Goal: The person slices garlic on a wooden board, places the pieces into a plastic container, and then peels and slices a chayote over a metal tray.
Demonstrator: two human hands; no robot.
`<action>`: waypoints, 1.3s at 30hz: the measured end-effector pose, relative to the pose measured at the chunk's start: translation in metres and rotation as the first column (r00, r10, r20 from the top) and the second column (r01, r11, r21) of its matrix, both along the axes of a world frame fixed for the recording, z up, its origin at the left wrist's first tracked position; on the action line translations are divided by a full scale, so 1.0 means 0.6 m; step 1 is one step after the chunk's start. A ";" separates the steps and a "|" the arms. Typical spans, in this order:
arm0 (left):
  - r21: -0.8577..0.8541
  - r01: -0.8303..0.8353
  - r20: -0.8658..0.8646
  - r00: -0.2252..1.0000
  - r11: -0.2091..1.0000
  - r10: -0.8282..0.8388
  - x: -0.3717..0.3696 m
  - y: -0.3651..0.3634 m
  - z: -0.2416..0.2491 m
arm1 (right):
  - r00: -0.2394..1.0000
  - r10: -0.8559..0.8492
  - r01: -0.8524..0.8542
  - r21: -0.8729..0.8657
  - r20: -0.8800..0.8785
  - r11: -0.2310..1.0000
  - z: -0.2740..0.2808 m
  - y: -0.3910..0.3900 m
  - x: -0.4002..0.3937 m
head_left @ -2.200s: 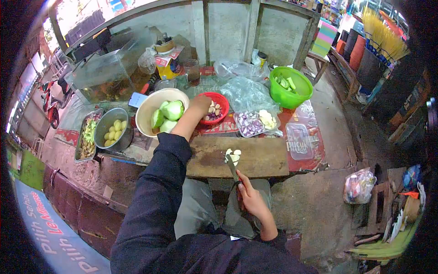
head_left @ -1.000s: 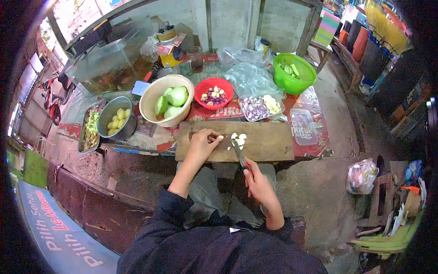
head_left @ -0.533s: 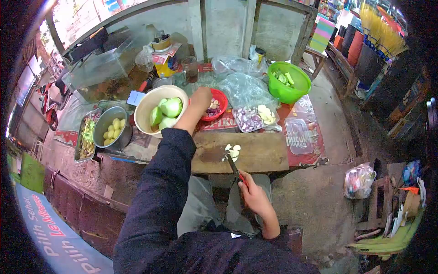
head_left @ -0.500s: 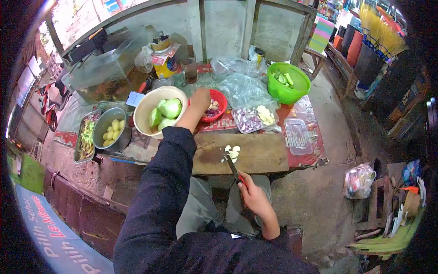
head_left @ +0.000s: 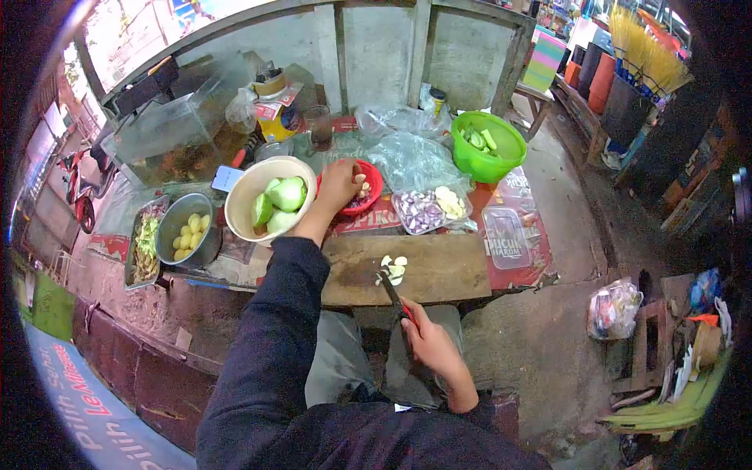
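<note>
My right hand (head_left: 433,342) is wrapped round the red handle of a knife (head_left: 394,294), its dark blade pointing up over the wooden cutting board (head_left: 345,270). By the blade tip lie several pale garlic slices (head_left: 396,266). Stretched forward, my left hand (head_left: 339,186) is at the red bowl (head_left: 377,188), which holds small shallots and garlic cloves. Its fingers are drawn together over the bowl's contents; a small pale piece may be between them, but I cannot make it out. Beside that wrist stands a cream bowl (head_left: 235,205) with green-white chayotes (head_left: 288,193).
A clear container (head_left: 431,229) holds chopped shallots and garlic. Right of it are an empty lidded box (head_left: 507,239) and a green colander (head_left: 487,166) with cut vegetables. At left stand a metal pot (head_left: 205,249) of potatoes, a tray (head_left: 145,274) and a phone (head_left: 226,178).
My left hand has shifted slightly within the red bowl, its fingers now showing more at the near rim. The right hand and knife stay over the board. The whole view has shifted slightly.
</note>
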State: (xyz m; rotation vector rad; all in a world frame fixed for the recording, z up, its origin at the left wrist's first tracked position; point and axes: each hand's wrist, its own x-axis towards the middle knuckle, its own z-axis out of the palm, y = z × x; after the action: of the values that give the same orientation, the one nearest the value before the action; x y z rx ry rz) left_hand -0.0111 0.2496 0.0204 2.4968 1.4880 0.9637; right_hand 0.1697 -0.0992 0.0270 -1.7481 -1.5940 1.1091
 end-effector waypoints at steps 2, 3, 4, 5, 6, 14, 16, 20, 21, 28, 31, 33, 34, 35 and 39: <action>0.096 0.001 0.049 0.999 0.995 -0.006 -0.004 -0.030 0.017 | 1.000 -0.015 0.015 0.002 0.021 1.000 0.008 -0.003 -0.005; 0.087 0.066 0.164 0.983 0.994 -0.080 -0.010 -0.051 0.031 | 1.000 -0.017 0.017 0.000 0.019 1.000 0.006 -0.003 -0.007; 0.084 0.132 0.276 0.949 0.988 -0.150 -0.016 -0.075 0.042 | 0.999 -0.018 0.015 0.061 0.044 0.998 0.000 -0.003 -0.009; 0.077 0.134 0.273 0.950 0.988 -0.150 -0.021 -0.105 0.049 | 0.997 -0.019 0.011 0.118 0.070 0.993 -0.003 -0.004 -0.011; 0.023 0.160 0.336 0.928 0.987 -0.158 -0.026 -0.141 0.054 | 0.998 -0.020 0.012 0.113 0.066 0.994 0.002 -0.004 -0.014; -0.249 0.186 0.417 0.906 0.950 -0.068 -0.058 -0.327 -0.018 | 0.999 -0.034 0.030 0.134 0.031 0.990 -0.005 0.010 -0.007; -0.281 0.079 0.408 0.912 0.956 0.045 -0.050 -0.348 -0.021 | 0.990 -0.072 0.062 0.089 0.121 0.994 0.007 0.011 -0.007; -0.288 0.074 0.344 0.939 0.955 0.031 -0.045 -0.371 -0.015 | 0.959 -0.073 0.031 0.154 0.273 0.988 0.024 -0.003 -0.020; -0.167 0.051 0.310 0.951 0.985 0.003 -0.044 -0.372 -0.021 | 0.930 -0.077 0.026 0.144 0.360 0.989 0.030 -0.005 -0.028; -0.191 0.082 0.423 0.906 0.978 0.007 -0.036 -0.390 -0.015 | 0.853 -0.092 0.052 0.090 0.513 0.995 0.033 -0.025 -0.036; -0.246 0.075 0.463 0.885 0.966 0.049 -0.029 -0.393 -0.008 | 0.857 -0.072 0.024 0.099 0.510 0.995 0.042 -0.036 -0.024; -0.232 0.077 0.477 0.878 0.970 0.044 -0.029 -0.391 -0.014 | 0.870 -0.065 0.027 0.083 0.489 0.996 0.064 -0.041 -0.022; -0.217 0.078 0.489 0.871 0.973 0.040 -0.030 -0.391 -0.016 | 0.882 -0.057 0.029 0.067 0.467 0.997 0.070 -0.043 -0.023; -0.219 0.076 0.488 0.872 0.973 0.042 -0.029 -0.392 -0.017 | 0.883 -0.055 0.027 0.066 0.467 0.997 0.060 -0.041 -0.024; -0.232 0.033 0.539 0.836 0.972 0.100 -0.017 -0.400 -0.021 | 0.977 -0.077 0.018 0.281 0.201 0.960 0.003 -0.020 -0.041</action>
State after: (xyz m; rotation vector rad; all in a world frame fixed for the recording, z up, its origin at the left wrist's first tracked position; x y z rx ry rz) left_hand -0.0212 0.0095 0.0076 1.8147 1.3538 1.2852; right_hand 0.1452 -0.1113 0.0290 -1.7470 -1.7262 0.6553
